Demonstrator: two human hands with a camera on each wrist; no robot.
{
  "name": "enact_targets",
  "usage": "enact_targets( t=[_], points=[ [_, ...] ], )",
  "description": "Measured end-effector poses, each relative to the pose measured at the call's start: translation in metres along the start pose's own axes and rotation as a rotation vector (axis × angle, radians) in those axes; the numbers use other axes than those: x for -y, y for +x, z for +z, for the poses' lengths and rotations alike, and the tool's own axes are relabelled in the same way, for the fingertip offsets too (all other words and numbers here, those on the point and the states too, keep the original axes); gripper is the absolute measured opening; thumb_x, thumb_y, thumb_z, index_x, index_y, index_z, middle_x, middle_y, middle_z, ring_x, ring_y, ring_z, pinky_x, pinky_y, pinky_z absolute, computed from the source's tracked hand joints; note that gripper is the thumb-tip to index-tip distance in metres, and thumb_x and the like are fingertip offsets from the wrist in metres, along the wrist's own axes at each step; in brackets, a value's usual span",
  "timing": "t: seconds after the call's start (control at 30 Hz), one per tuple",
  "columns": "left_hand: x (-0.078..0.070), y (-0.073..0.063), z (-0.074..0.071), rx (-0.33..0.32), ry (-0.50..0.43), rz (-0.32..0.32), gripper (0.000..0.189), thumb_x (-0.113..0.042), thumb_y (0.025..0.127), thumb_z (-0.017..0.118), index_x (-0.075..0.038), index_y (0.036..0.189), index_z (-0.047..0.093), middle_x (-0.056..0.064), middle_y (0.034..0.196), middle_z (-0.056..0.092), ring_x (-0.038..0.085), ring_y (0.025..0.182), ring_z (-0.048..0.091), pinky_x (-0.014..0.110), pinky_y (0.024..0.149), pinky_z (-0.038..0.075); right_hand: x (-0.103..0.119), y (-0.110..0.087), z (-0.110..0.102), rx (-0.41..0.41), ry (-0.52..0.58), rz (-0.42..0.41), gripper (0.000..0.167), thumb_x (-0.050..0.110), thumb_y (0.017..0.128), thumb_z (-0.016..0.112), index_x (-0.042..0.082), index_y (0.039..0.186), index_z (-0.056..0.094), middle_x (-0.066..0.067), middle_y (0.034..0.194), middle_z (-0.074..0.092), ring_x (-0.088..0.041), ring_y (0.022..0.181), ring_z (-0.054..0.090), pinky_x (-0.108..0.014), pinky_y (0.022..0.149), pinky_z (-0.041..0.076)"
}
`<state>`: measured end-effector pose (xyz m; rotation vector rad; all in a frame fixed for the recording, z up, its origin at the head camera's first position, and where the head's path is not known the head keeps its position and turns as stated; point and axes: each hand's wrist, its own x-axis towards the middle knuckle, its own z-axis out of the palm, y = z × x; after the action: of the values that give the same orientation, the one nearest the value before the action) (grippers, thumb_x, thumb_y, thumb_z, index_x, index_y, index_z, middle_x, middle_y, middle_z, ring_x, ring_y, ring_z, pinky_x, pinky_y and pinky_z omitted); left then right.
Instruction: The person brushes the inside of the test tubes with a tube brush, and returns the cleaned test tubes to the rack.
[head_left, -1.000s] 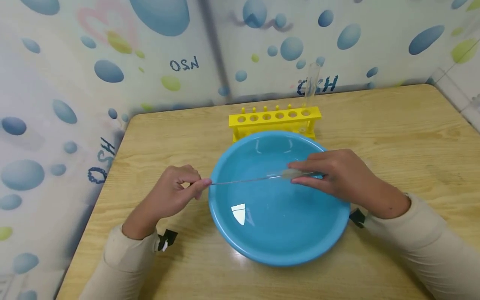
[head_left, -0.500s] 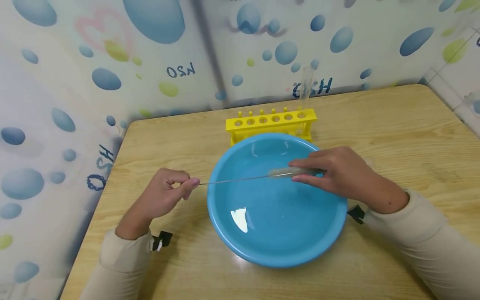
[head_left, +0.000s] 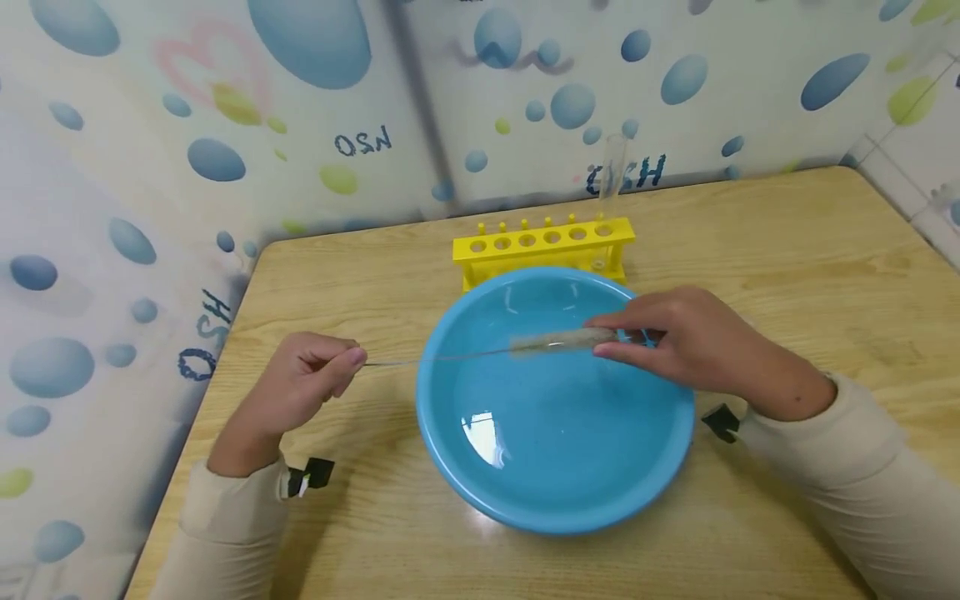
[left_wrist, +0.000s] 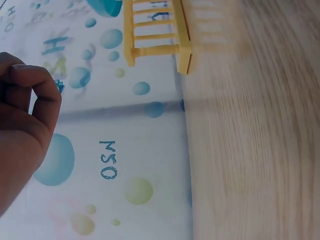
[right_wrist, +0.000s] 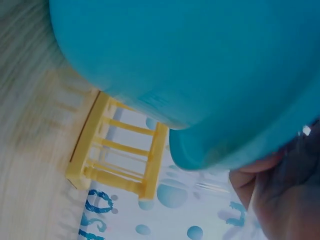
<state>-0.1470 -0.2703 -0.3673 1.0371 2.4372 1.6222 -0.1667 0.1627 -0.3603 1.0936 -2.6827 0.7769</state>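
My left hand pinches the thin wire handle of a test tube brush, to the left of the basin. Pale bristles of the brush lie level over the basin, pointing toward my right hand. My right hand grips a clear glass test tube around the brush; where its mouth ends is hard to tell. Beneath both is a round blue basin holding water. The left wrist view shows curled left fingers; the brush is hidden there. In the right wrist view my right hand is partly behind the basin rim.
Directly behind the basin stands a yellow test tube rack, with one clear test tube upright in its rightmost hole. A bubble-patterned wall borders the back and left of the wooden table.
My left hand has moved left, drawing the wire handle with it. More of the bristles now show to the left of my right fingers. The right hand has stayed nearly in place.
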Motion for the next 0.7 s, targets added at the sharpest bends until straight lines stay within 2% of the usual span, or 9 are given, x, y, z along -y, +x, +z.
enact_targets(
  t=[0.1, 0.2, 0.47, 0.7],
  points=[
    [0.005, -0.002, -0.003, -0.017, -0.167, 0.092, 0.05, 0.013, 0.1, 0.04, -0.01, 0.056, 0.042, 0.002, 0.051, 0.027, 0.01, 0.042, 0.022, 0.024, 0.042, 0.023, -0.001, 0.001, -0.003, -0.005, -0.014, 0.001, 0.031, 0.024, 0.081, 0.084, 0.017, 0.11, 0.078, 0.011, 0.078, 0.072, 0.0, 0.06, 0.048, -0.018, 0.052, 0.042],
    [0.01, -0.003, -0.005, -0.017, -0.258, 0.15, 0.05, 0.015, 0.1, 0.036, -0.008, 0.056, 0.041, 0.002, 0.051, 0.025, 0.01, 0.044, 0.023, 0.027, 0.044, 0.022, -0.002, 0.001, -0.006, 0.004, -0.009, 0.018, 0.03, 0.024, 0.082, 0.084, 0.017, 0.11, 0.078, 0.012, 0.077, 0.071, 0.0, 0.061, 0.048, -0.018, 0.052, 0.042],
    [0.01, 0.0, -0.009, -0.036, -0.326, 0.214, 0.052, 0.016, 0.1, 0.033, -0.008, 0.055, 0.039, 0.001, 0.05, 0.024, 0.009, 0.045, 0.021, 0.027, 0.046, 0.02, -0.006, -0.001, -0.009, -0.068, -0.075, -0.014, 0.028, 0.024, 0.08, 0.085, 0.019, 0.107, 0.079, 0.015, 0.069, 0.061, 0.002, 0.06, 0.046, -0.019, 0.052, 0.04],
    [0.006, 0.001, -0.01, -0.05, -0.322, 0.219, 0.051, 0.014, 0.101, 0.033, -0.007, 0.055, 0.04, 0.001, 0.051, 0.025, 0.011, 0.046, 0.022, 0.028, 0.047, 0.02, -0.01, -0.003, -0.012, -0.043, -0.069, -0.002, 0.024, 0.025, 0.083, 0.082, 0.017, 0.105, 0.078, 0.017, 0.065, 0.054, 0.002, 0.06, 0.042, -0.02, 0.05, 0.036]
  ],
)
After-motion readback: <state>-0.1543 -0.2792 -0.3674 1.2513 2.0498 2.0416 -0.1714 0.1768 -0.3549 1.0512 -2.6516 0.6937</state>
